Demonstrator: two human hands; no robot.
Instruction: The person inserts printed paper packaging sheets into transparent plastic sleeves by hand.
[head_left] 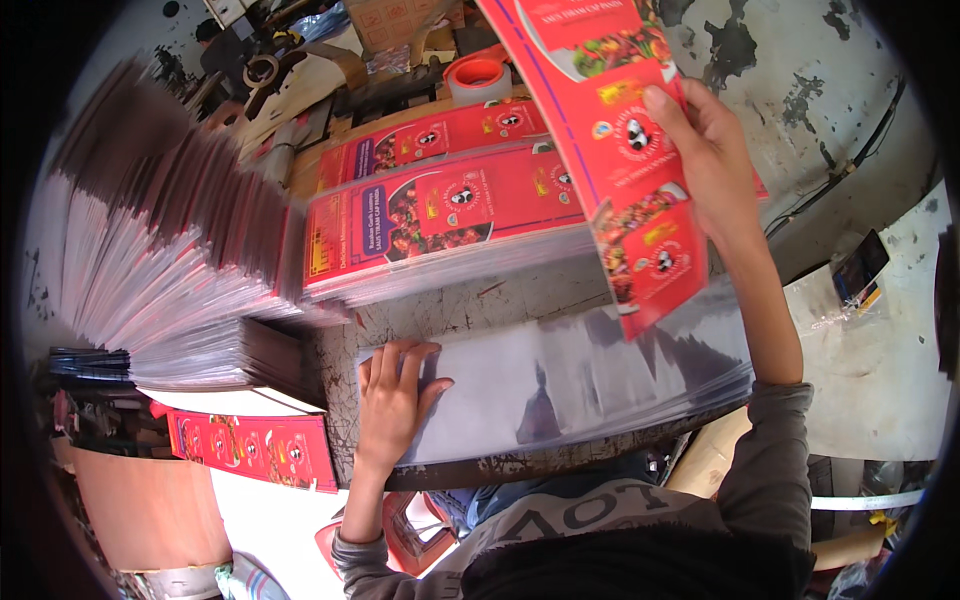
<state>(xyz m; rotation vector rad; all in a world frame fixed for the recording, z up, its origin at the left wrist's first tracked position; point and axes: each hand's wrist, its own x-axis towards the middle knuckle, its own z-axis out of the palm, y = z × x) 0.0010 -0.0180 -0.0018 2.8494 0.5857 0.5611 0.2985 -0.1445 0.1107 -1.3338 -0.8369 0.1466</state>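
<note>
My right hand (712, 150) is raised at the upper right, thumb and fingers closed on a long red printed sheet (600, 130) with food pictures. The sheet hangs tilted above the table, its lower end over a stack of clear plastic sleeves (560, 385). My left hand (392, 405) rests on the left end of that stack, fingers lying over the glossy top and thumb apart. Behind the sleeves lies a thick stack of red printed sheets (520, 185); another red stack (350, 158) lies just beyond it.
On the left rises a tall, fanned pile of sheets (170, 250). A red strip of printed card (255, 450) lies below it at the near left. A red-rimmed tape roll (477, 75) stands at the back. The worn table edge (500, 468) runs close to my body.
</note>
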